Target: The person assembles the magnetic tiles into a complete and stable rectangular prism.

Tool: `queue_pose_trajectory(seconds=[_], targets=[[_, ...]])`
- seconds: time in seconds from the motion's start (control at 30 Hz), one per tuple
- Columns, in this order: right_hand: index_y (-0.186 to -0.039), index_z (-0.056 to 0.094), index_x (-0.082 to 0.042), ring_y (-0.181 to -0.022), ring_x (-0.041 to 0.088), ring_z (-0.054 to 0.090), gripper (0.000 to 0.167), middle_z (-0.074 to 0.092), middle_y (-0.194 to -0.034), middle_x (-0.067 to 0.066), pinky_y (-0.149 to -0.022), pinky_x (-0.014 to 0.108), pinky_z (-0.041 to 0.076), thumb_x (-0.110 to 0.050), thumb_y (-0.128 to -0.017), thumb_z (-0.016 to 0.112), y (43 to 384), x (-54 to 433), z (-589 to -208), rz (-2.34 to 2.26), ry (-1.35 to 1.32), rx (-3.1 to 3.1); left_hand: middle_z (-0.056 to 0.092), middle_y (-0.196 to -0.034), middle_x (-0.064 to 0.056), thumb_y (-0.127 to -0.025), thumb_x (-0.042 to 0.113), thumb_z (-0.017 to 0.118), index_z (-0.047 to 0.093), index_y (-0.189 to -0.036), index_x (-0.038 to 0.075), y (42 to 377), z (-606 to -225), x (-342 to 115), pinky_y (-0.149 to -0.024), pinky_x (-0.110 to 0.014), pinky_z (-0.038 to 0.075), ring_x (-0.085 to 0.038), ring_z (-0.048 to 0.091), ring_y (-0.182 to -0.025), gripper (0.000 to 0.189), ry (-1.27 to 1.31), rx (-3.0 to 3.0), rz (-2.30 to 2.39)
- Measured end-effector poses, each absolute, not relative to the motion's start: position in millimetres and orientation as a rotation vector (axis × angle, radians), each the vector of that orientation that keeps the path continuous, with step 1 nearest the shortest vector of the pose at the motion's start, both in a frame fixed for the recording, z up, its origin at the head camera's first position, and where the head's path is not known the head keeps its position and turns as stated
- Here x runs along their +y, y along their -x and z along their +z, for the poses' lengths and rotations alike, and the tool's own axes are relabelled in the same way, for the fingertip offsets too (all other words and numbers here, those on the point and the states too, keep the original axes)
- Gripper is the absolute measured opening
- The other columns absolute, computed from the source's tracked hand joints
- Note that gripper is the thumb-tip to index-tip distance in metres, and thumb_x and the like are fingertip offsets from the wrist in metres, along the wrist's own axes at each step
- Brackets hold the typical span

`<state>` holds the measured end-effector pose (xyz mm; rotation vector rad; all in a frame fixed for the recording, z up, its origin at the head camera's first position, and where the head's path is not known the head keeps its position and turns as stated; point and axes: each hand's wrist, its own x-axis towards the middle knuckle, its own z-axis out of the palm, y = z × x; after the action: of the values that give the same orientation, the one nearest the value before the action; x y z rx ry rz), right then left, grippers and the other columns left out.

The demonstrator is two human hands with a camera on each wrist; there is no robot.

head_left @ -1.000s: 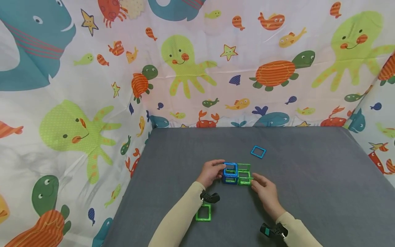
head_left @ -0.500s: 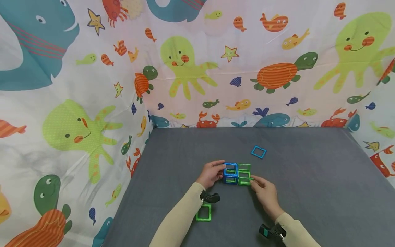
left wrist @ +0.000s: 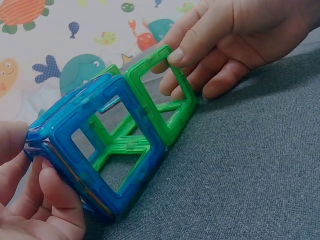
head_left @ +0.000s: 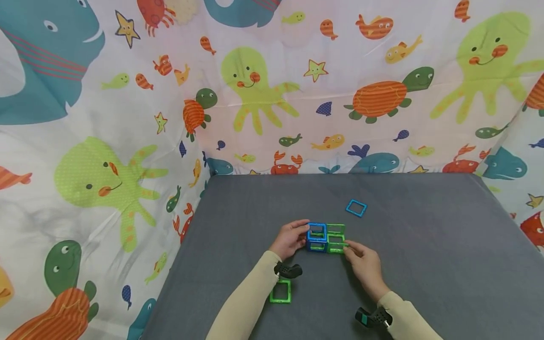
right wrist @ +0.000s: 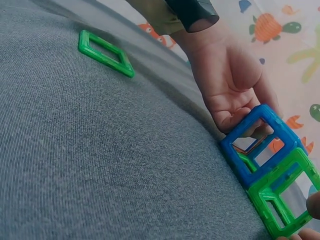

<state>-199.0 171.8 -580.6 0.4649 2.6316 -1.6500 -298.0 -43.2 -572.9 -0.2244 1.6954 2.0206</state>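
Observation:
On the dark grey cloth stands a cube of blue magnetic tiles [head_left: 317, 242], joined on its right to several green magnetic tiles [head_left: 335, 244]. My left hand [head_left: 291, 240] holds the cube's left side, thumb high and fingers lower down in the left wrist view. With thumb and fingers my right hand [head_left: 367, 267] pinches the outer edge of an upright green square tile [left wrist: 145, 102], which stands flush beside the blue front face. Another green tile lies flat behind it. In the right wrist view only fingertips [right wrist: 314, 205] of that hand show at the right edge.
A loose green square tile [head_left: 280, 301] lies near my left forearm. Farther back, right of the cube, is a loose blue square tile [head_left: 360, 203]. A sea-animal printed curtain [head_left: 263, 156] rises along the back and sides of the grey cloth [head_left: 425, 226].
My right hand has shifted slightly left, bringing its fingers closer in on the green tile's edge. The left hand and the blue cube stay put.

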Motion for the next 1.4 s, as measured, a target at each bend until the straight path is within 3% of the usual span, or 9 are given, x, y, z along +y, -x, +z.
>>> queue_pose_trajectory(seconds=[0.2,0.57,0.8,0.9,1.0,1.13,1.4], targets=[[-0.13,0.071,-0.01,-0.095,0.011,0.073,0.033,0.074,-0.123,0.017,-0.074,0.018,0.051,-0.025,-0.101,0.063,197.7,170.8,-588.6,-1.614,-0.44,2.723,0.064,-0.09,0.003,-0.102,0.017,0.062,0.062,-0.14,0.006,297.2,-579.0,-43.4,-0.065,-0.022,0.047,-0.01,0.052,-0.073,0.039,0.197,1.703,2.025],[-0.127,0.072,-0.01,-0.112,0.032,0.071,0.031,0.073,-0.123,0.018,-0.079,0.028,0.055,-0.022,-0.1,0.064,197.0,166.5,-595.5,-1.589,-0.414,2.827,0.063,-0.089,0.003,-0.102,0.018,0.063,0.064,-0.137,0.004,293.8,-577.9,-44.5,-0.064,-0.021,0.048,-0.01,0.052,-0.072,0.038,0.143,1.845,1.98],[-0.137,0.064,-0.006,-0.122,0.034,0.067,0.038,0.069,-0.131,0.021,-0.08,0.018,0.054,-0.015,-0.1,0.063,195.3,166.8,-589.3,-1.619,-0.407,2.753,0.07,-0.095,-0.004,-0.098,0.025,0.069,0.069,-0.13,0.008,294.4,-576.0,-49.0,-0.064,-0.024,0.054,-0.011,0.06,-0.074,0.036,0.096,2.063,1.886],[-0.14,0.061,-0.006,-0.124,0.034,0.066,0.041,0.068,-0.133,0.02,-0.078,0.013,0.05,-0.014,-0.1,0.063,196.2,167.7,-586.4,-1.64,-0.404,2.712,0.072,-0.111,-0.008,-0.097,0.028,0.069,0.065,-0.136,0.011,293.1,-573.3,-50.3,-0.071,-0.029,0.056,-0.014,0.065,-0.085,0.042,-0.001,2.206,1.81],[-0.141,0.06,-0.007,-0.126,0.033,0.065,0.042,0.067,-0.135,0.019,-0.078,0.01,0.048,-0.013,-0.1,0.063,197.2,168.1,-584.9,-1.637,-0.407,2.692,0.066,-0.133,-0.009,-0.099,0.029,0.066,0.056,-0.146,0.014,290.1,-572.0,-51.8,-0.086,-0.038,0.059,-0.021,0.067,-0.111,0.05,-0.158,2.309,1.717],[-0.142,0.06,-0.008,-0.127,0.032,0.064,0.042,0.066,-0.136,0.018,-0.08,0.01,0.048,-0.014,-0.1,0.062,198.8,168.4,-583.7,-1.638,-0.413,2.68,0.052,-0.154,-0.009,-0.102,0.026,0.063,0.046,-0.155,0.016,286.9,-571.5,-53.5,-0.108,-0.047,0.051,-0.029,0.054,-0.139,0.057,-0.383,2.33,1.64],[-0.141,0.06,-0.008,-0.127,0.033,0.064,0.041,0.066,-0.137,0.019,-0.083,0.012,0.047,-0.014,-0.1,0.061,200.0,168.4,-581.5,-1.631,-0.434,2.66,0.043,-0.161,-0.008,-0.099,0.023,0.067,0.044,-0.156,0.016,285.1,-572.9,-57.0,-0.116,-0.046,0.044,-0.028,0.048,-0.145,0.061,-0.526,2.289,1.575]])
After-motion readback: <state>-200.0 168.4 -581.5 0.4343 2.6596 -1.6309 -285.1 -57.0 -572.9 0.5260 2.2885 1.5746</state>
